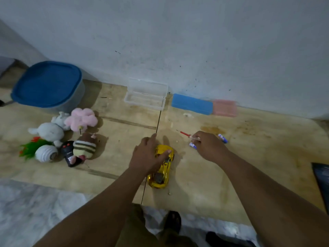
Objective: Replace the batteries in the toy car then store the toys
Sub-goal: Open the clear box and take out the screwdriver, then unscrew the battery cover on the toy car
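The left hand [146, 155] grips the yellow toy car [162, 168] mid-bench [249, 157]; the right hand [208, 147] seemingly pinches the red screwdriver [186, 134] beside two batteries [222, 138].

The toy car [161, 168] is sitting mid-board [204, 184] near its front edge, the soft toys [62, 134] lying toward the left edge before the lidded tub [49, 85], the screwdriver [185, 134] and batteries [222, 138] lying right of the car, the open case [146, 97] resting along the back edge.
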